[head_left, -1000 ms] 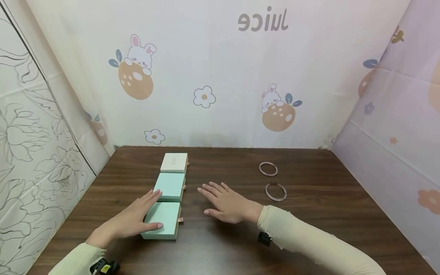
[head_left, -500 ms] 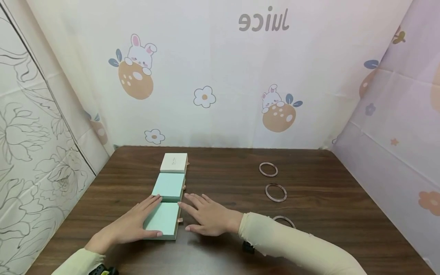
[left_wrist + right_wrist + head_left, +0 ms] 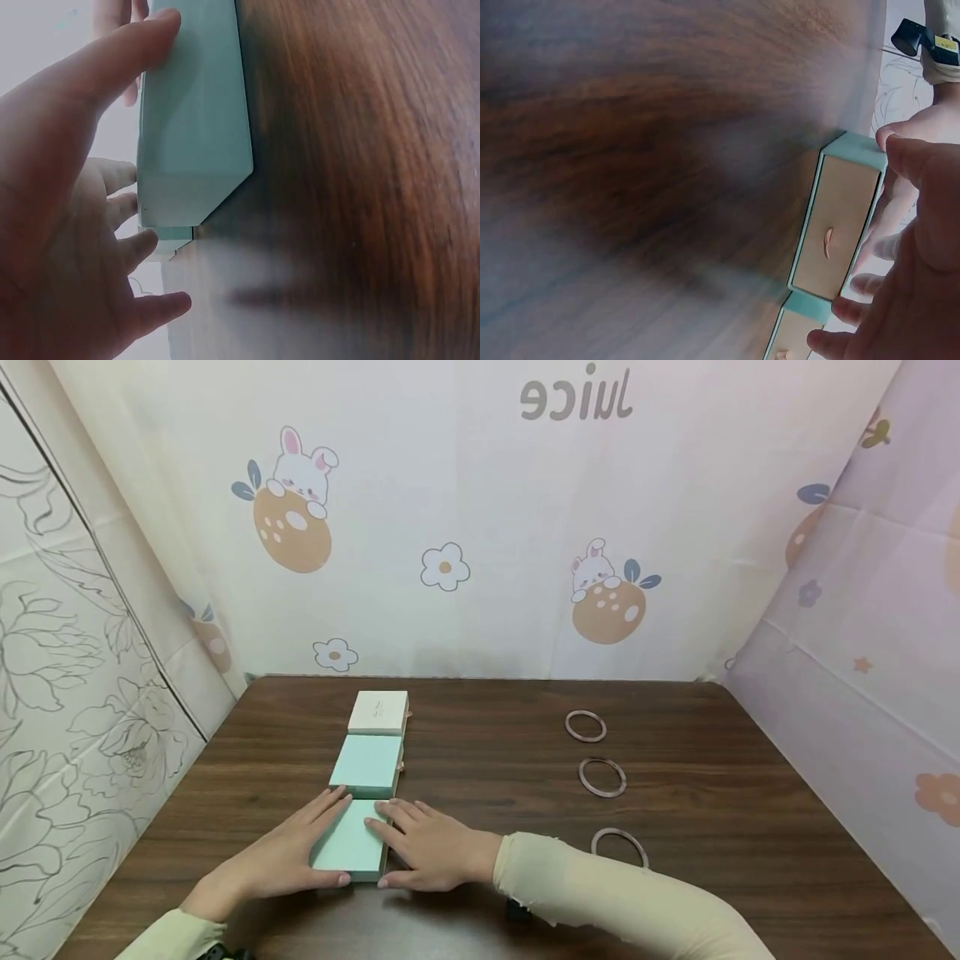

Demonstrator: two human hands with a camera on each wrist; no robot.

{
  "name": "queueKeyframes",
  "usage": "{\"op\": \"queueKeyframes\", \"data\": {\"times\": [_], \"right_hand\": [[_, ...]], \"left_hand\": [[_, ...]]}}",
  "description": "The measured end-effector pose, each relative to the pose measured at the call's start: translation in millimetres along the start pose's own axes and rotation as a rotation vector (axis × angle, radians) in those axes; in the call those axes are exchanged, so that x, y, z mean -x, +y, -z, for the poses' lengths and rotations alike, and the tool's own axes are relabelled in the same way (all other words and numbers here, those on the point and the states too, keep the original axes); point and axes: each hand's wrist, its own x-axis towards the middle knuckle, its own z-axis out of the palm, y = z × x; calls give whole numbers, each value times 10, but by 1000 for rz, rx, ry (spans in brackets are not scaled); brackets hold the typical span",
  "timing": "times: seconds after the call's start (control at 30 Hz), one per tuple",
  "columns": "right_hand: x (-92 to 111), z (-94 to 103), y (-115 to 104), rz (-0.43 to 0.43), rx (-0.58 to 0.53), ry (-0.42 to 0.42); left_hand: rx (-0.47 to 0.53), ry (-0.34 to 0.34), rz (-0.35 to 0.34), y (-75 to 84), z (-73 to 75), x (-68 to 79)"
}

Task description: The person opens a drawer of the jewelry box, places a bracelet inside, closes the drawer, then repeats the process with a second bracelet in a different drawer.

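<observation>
Lying between left hand (image 3: 281,850) and right hand (image 3: 437,850) | nearest mint box (image 3: 351,842)

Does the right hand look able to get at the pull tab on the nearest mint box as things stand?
Probably yes: the right hand is at that side of the mint box, and the right wrist view shows the pull tab uncovered, nothing blocking it.

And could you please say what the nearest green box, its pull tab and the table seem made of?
Nearest green box: probably rigid cardboard, matte, given its flat faces and crisp edges.
Pull tab: perhaps ribbon, as it curls softly; too small to tell its finish.
Table: wood or a laminate, slightly glossy, with streaky dark grain and pale reflections.
</observation>
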Motion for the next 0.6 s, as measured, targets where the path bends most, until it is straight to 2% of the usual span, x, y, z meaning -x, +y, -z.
{"op": "queueKeyframes", "data": {"times": [0.3,0.6], "right_hand": [[-43,-30,-57,-18,43,25],[-141,-33,-53,-38,16,51]], "left_hand": [[71,-57,59,6,25,-6],[116,-65,4,1,51,-25]]}}
